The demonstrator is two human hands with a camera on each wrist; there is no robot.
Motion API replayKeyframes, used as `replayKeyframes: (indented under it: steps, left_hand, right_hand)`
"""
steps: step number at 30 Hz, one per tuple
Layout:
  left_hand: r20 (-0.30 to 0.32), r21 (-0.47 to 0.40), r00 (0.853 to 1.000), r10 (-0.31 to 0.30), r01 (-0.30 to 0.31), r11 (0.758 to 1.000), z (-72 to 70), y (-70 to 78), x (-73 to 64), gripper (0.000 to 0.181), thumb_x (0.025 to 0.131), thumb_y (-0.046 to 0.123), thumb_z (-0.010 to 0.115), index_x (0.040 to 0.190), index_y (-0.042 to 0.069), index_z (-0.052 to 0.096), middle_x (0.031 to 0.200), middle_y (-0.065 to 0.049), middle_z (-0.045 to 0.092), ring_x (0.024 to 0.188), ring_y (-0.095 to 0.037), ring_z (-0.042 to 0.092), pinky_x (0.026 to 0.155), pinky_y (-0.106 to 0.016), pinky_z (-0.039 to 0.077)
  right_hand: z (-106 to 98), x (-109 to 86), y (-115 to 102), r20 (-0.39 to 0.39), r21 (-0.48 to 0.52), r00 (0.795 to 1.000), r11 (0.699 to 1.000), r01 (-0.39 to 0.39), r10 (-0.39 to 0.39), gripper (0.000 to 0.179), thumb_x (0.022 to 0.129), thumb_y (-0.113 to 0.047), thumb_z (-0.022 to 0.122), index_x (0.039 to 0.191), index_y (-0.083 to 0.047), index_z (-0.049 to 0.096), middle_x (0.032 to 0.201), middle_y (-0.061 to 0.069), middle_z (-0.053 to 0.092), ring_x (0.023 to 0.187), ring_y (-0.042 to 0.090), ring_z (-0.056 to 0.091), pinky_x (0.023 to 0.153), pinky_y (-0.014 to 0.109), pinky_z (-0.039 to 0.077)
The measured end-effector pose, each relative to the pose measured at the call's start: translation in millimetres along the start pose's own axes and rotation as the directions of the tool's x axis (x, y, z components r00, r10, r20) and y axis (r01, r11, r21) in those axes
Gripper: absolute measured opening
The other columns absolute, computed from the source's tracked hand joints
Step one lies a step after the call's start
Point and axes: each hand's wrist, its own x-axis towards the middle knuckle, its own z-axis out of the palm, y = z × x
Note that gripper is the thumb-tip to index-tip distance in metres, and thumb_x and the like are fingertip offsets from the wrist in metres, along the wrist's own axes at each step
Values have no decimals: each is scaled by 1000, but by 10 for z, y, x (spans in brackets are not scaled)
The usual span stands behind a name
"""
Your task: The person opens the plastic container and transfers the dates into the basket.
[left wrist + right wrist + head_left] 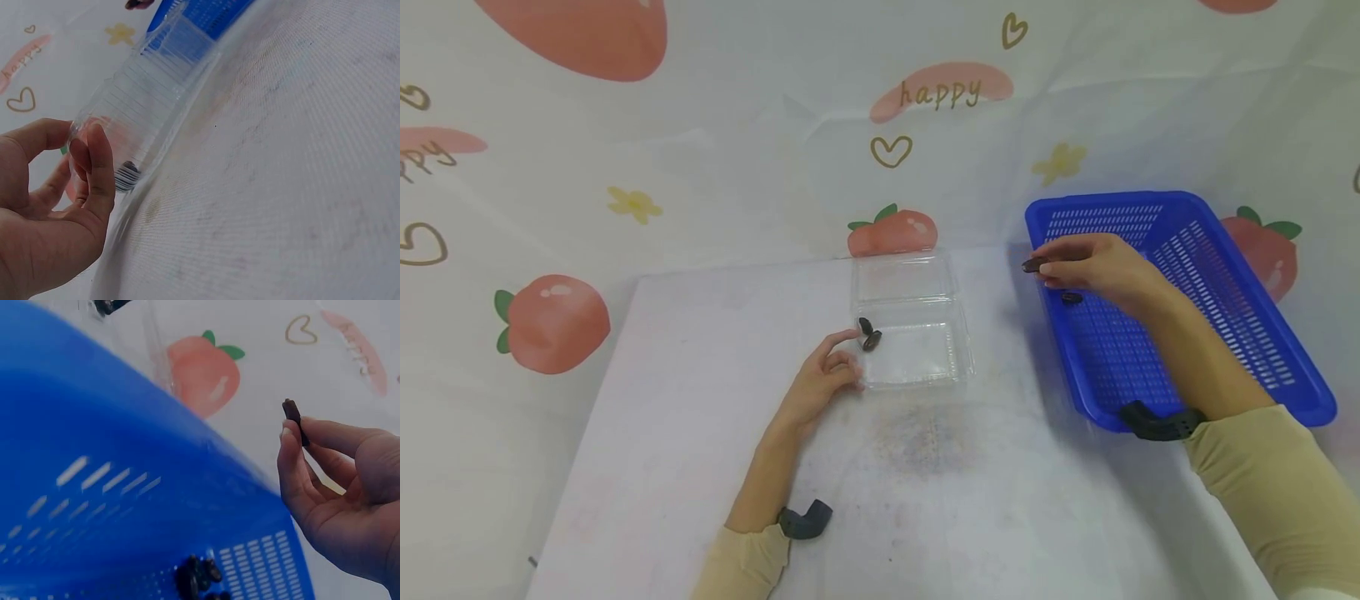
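Observation:
A clear plastic clamshell box (913, 354) lies with its lid (901, 279) folded back. Two small dark brown oval pieces (871, 340), somewhat like dried dates, sit at its left side. My left hand (823, 379) holds the box's left edge with bent fingers, also seen in the left wrist view (59, 200). Between thumb and fingertips, my right hand (1101, 267) pinches another dark brown oval piece (292, 415), held over the left rim of the blue basket (1112, 198). Several more dark pieces (200, 575) lie inside the basket; one (1072, 297) shows below the right hand in the head view.
The white tabletop (700, 400) bears a faint stain in front of the box. Behind it hangs a white backdrop (760, 167) printed with peaches, hearts and flowers. The basket stands at the right, a short gap from the box. Each wrist wears a black band (807, 519).

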Motion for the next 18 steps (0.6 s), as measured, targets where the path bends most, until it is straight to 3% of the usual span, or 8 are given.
replayKeyframes:
  steps: [11, 18]
  left_hand:
    - [1, 17, 1000, 9, -9, 1000, 0, -19, -22, 56, 82, -3, 60, 132, 16, 44, 84, -6, 47, 73, -19, 53, 74, -37, 52]
    - [6, 18, 1000, 14, -14, 1000, -9, -20, -17, 56, 82, -2, 61, 132, 16, 44, 84, -5, 47, 73, -19, 53, 74, -38, 52]
  right_hand:
    - [-222, 9, 249, -61, -3, 998, 1000, -25, 24, 49, 86, -27, 61, 126, 0, 49, 116, 6, 58, 104, 18, 57, 85, 28, 48]
    - [-399, -8, 367, -92, 55, 995, 998, -35, 40, 50, 87, -25, 60, 127, 2, 48, 112, 2, 60, 98, 12, 59, 83, 26, 49]
